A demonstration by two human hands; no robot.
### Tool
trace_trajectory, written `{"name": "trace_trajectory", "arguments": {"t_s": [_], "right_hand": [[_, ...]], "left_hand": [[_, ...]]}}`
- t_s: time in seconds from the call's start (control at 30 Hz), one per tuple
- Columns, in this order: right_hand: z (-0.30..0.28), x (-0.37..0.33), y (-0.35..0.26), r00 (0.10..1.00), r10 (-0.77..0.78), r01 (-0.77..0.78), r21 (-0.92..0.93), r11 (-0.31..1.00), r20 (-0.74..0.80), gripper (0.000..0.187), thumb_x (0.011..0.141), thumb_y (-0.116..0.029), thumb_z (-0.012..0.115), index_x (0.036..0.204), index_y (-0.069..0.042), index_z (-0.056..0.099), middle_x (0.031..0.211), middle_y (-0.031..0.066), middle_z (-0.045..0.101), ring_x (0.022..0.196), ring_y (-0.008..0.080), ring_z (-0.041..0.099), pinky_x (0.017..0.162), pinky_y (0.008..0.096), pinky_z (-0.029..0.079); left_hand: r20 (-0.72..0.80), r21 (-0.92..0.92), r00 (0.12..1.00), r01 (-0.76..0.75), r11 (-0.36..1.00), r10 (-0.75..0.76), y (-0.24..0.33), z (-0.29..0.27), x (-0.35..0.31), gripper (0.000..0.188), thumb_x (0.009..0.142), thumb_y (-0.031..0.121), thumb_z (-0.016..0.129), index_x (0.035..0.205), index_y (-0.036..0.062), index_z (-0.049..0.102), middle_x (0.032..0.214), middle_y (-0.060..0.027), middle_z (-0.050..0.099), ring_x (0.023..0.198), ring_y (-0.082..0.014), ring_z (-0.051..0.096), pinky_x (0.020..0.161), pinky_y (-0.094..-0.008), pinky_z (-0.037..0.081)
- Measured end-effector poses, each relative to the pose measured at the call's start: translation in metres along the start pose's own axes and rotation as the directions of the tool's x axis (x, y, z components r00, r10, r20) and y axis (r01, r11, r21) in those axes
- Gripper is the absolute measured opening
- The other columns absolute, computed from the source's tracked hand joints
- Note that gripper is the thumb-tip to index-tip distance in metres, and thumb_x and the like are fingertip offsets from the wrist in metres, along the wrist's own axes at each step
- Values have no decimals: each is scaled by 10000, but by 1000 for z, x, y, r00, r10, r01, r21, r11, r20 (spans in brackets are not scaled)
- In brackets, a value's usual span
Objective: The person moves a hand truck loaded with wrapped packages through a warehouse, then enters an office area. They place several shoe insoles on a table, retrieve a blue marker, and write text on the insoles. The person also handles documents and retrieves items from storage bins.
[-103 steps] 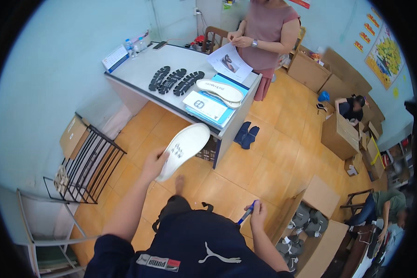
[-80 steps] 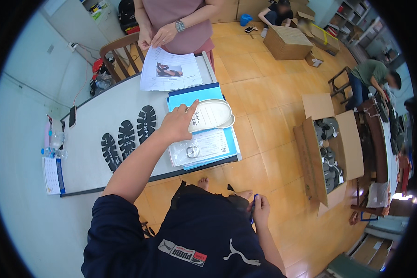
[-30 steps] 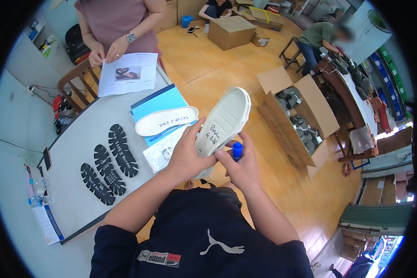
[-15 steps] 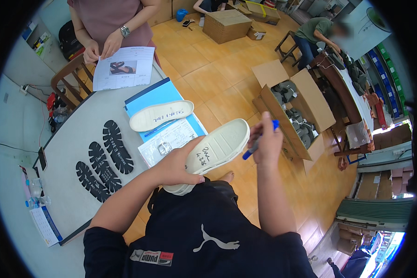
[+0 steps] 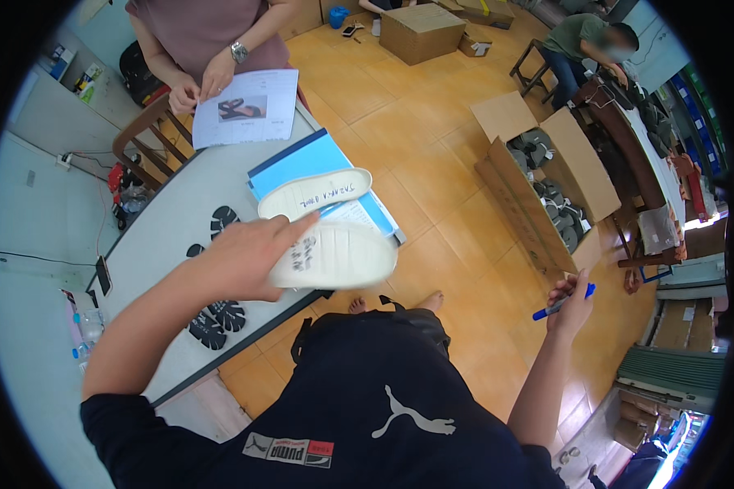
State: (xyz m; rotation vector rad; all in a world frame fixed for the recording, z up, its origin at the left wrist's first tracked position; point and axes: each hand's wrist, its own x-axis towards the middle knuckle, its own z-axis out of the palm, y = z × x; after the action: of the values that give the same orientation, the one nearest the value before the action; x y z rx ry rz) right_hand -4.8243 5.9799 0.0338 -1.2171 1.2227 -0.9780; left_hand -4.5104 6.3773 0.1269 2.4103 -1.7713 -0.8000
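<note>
My left hand (image 5: 240, 253) grips a cream shoe sole (image 5: 352, 259) with handwriting on its ribbed face, slightly smeared by motion. It is held over the near edge of the grey table. Just beyond lies a second cream sole (image 5: 318, 192), marked in pen, on a blue folder (image 5: 306, 156) and papers. Off to the right, my right hand (image 5: 575, 311) is closed around a blue marker (image 5: 550, 310), out over the floor. Black notched soles, one of them a black sole (image 5: 207, 330) near the table edge, are partly hidden behind my left hand and forearm.
Across the table (image 5: 151, 244) a person holds a printed sheet (image 5: 273, 130); a wooden chair (image 5: 134, 147) is beside them. An open carton (image 5: 506, 200) of grey footwear stands on the tiled floor at right. Another person bends over a bench (image 5: 612, 134) farther off.
My left hand has turned the cream sole and carried it toward the table, over the papers. My right hand has swung away to the right and down with the marker.
</note>
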Motion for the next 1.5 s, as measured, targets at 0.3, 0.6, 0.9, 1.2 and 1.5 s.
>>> {"name": "trace_trajectory", "arguments": {"t_s": [0.3,0.6,0.9,1.2,1.5], "right_hand": [[44,-50,14,957,65,-37,-104,994,284,233,954,-225,590,900,1,583,676,94,630,468,129,569,390,235,406],[51,-49,29,965,-17,77,-223,972,261,213,944,-211,600,898,-3,604,689,87,631,470,129,553,405,241,407],[25,-12,52,964,93,23,-430,902,248,310,945,-283,596,957,26,600,709,104,643,471,144,583,385,255,412],[-22,-22,80,967,175,-77,-439,895,186,296,940,-288,599,997,2,593,710,99,641,469,141,586,372,249,406],[26,-37,57,953,188,-107,-318,942,236,227,940,-237,595,954,-11,595,704,92,642,470,124,573,388,238,403]], "left_hand": [[-172,-985,982,-169,-34,80,45,75,116,1029,719,409,791,1498,5,255,1262,-138,537,1080,-170,552,907,-304,460],[-180,-507,932,-363,782,316,109,46,106,857,834,291,683,1520,79,213,1194,-234,605,1075,-364,616,974,-427,459],[-223,-88,642,-762,641,733,205,32,112,541,896,220,575,1385,87,386,1012,-190,639,844,-327,679,765,-476,537],[335,-252,889,-236,939,314,21,-1,69,742,845,325,697,1494,220,352,1194,-144,647,986,-325,652,880,-391,493],[-165,-986,940,-159,43,-299,-10,31,84,427,940,256,600,1300,36,535,889,-96,665,740,-160,658,651,-272,546]]}}
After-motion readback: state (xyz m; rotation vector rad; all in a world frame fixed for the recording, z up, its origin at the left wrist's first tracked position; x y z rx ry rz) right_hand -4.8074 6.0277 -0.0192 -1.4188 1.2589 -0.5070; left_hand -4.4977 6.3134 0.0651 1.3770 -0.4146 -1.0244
